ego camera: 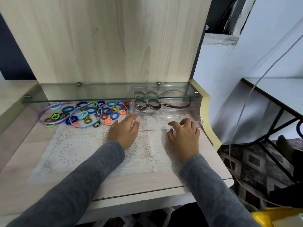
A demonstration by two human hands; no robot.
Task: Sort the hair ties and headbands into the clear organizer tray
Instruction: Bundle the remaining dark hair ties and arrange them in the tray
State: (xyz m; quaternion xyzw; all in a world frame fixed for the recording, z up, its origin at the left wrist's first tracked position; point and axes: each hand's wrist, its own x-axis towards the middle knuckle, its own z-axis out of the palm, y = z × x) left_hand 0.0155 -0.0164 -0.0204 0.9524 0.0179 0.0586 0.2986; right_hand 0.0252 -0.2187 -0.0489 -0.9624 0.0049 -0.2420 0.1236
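The clear organizer tray [165, 117] lies at the right of the desk, partly under a glass shelf. Its far compartment holds dark brown hair ties [147, 104] and a thin brown headband [178, 104]; the near compartment shows only lace beneath. My left hand [125, 131] rests on the lace, its straight fingers touching the tray's left front corner. My right hand [184, 135] has its fingers curled over the tray's front wall, thumb on the near side. Left of the tray lies a heap of coloured hair ties [101, 112] with a purple headband [47, 112], a blue one [77, 112] and a pink one [113, 122].
A glass shelf [98, 93] hangs low over the back of the desk and over the tray's far half. A white lace doily [78, 148] covers the desk's middle. An upright wooden panel [106, 38] closes the back. The desk's right edge [213, 136] drops to a patterned floor.
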